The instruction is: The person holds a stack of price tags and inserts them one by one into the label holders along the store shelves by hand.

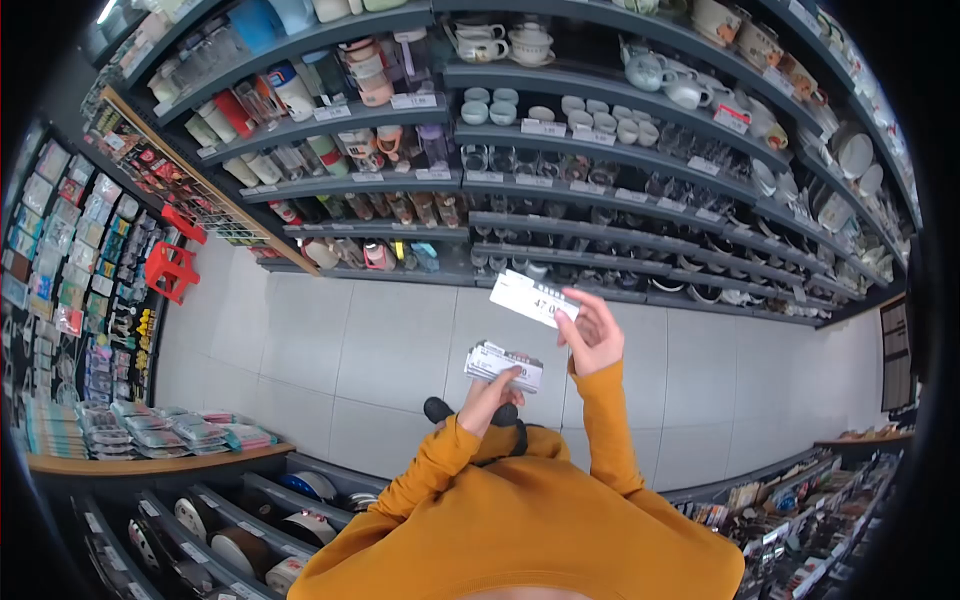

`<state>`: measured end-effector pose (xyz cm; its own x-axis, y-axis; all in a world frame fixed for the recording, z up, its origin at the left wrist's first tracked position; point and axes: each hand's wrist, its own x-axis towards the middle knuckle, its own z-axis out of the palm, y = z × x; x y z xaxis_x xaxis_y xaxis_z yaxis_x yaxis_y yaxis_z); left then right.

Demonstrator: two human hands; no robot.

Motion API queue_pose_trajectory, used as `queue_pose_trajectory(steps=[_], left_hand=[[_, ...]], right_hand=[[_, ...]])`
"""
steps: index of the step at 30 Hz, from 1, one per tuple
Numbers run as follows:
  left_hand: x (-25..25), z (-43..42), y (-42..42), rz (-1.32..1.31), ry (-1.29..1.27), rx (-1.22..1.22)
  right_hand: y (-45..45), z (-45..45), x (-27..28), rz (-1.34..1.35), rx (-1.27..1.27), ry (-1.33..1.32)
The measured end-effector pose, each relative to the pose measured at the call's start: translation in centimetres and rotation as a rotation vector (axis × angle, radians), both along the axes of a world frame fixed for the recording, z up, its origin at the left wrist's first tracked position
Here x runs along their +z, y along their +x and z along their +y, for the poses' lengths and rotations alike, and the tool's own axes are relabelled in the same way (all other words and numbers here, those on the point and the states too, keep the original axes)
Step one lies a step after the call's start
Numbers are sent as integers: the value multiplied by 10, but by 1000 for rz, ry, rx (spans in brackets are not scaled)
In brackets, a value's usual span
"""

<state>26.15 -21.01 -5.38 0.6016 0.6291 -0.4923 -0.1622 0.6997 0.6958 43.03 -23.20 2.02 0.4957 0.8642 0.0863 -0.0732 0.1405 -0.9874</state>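
Price cards [488, 359] are out in mid-air here, over the aisle between the person and the shelves! Biggest sight first: that dark shelf unit [400, 275] sweeps right across ahead, tier upon tier of household ware. Then comes the floor [390, 330], pale tiles running the length of the aisle. Down to the left, a wood-edged display top [160, 463] carries flat packs [150, 432]. Near us is the mustard sweater [560, 510], both sleeves reaching forward. Over on the far left, a red stool [172, 270]; below the hands, a dark shoe [437, 408] on the tiles. Up on the shelves, bottles [372, 72] crowd the left section, with a pale teapot [648, 72] on the right. Now the hands! The left hand [485, 403] grips the fanned stack, thumb laid across its top. The right hand [597, 337] is pinched narrow, thumb and fingers on the right end of a single card [525, 297], higher than the stack and apart from it, tilted down towards that hand. Smallest of all, its printed figure: 47, and the thumb covers the rest!
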Motion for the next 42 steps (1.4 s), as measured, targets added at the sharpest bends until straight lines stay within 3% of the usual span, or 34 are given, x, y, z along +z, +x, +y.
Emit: queue_pose_trajectory(steps=[3, 16, 30, 35, 39, 42], left_hand=[[3, 5, -1, -48, -94, 14], [6, 67, -16, -102, -70, 39], [-24, 253, -112, -148, -86, 156], [-9, 335, -180, -141, -26, 231], [-24, 390, -233, -72, -48, 291], [-20, 419, -251, -39, -22, 277]], right_hand=[[0, 8, 4, -14, 6, -2], [-8, 66, -18, -28, 55, -78], [-81, 264, -39, -95, 104, -84], [-83, 395, -17, -357, 28, 6], [-71, 491, -1, -925, -142, 26], [-78, 527, 17, -1113, -105, -47]])
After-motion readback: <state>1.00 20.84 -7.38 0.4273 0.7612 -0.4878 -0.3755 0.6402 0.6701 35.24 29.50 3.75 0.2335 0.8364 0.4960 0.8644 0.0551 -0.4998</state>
